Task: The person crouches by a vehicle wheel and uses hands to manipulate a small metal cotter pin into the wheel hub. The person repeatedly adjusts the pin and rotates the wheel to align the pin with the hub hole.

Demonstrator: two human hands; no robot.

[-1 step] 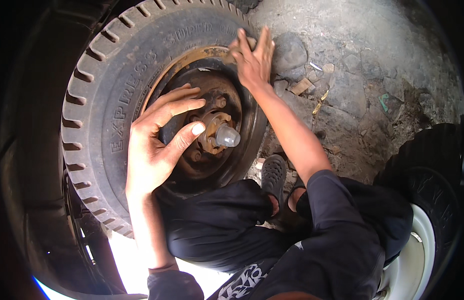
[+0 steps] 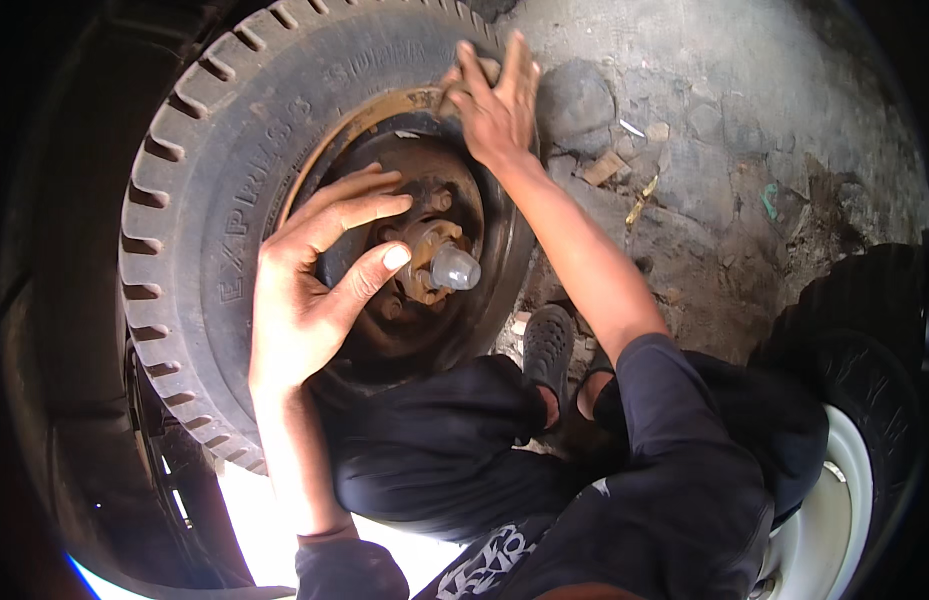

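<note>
A large black tyre (image 2: 189, 260) with a chunky tread stands upright before me on a wheel with a rusty rim (image 2: 384, 108). At its centre is a brown hub (image 2: 421, 240) with a grey, cup-shaped cap (image 2: 454, 268) sticking out. My left hand (image 2: 314, 270) hovers over the near left side of the rim, fingers curved and apart, holding nothing; whether it touches the tyre is unclear. My right hand (image 2: 497, 115) presses a tan-brown piece of material (image 2: 491, 72) against the upper right sidewall. Its fingers are spread over the piece and hide most of it.
Broken concrete floor (image 2: 684, 120) lies at the right, with a flat round stone (image 2: 576, 100), a brick chip (image 2: 602, 168) and a green scrap (image 2: 769, 202). A second wheel with a white rim (image 2: 834, 500) stands at the lower right. My shoe (image 2: 548, 350) is beside the tyre.
My right hand has slid a little upward along the sidewall with the tan-brown piece. The left hand has barely moved.
</note>
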